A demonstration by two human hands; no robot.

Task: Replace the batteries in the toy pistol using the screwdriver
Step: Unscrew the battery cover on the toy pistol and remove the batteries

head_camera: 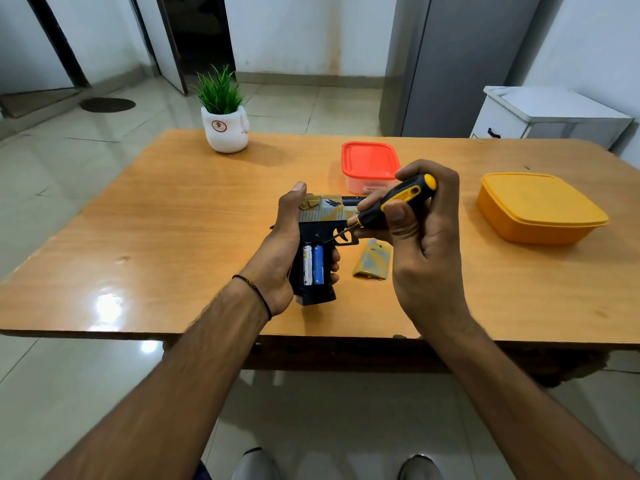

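Observation:
My left hand (277,251) grips the toy pistol (320,221) by its black handle, above the wooden table (173,237). The handle's compartment is uncovered and shows two batteries (313,265), one white and one blue. My right hand (422,230) holds a black and yellow screwdriver (398,202). Its thin tip points down-left at the pistol's body just above the batteries. The tan battery cover (372,259) lies on the table to the right of the pistol.
A red-lidded box (369,164) stands behind the pistol and an orange lidded box (540,207) at the right. A potted plant (223,116) sits at the table's far edge. A white cabinet (550,114) and grey fridge stand beyond.

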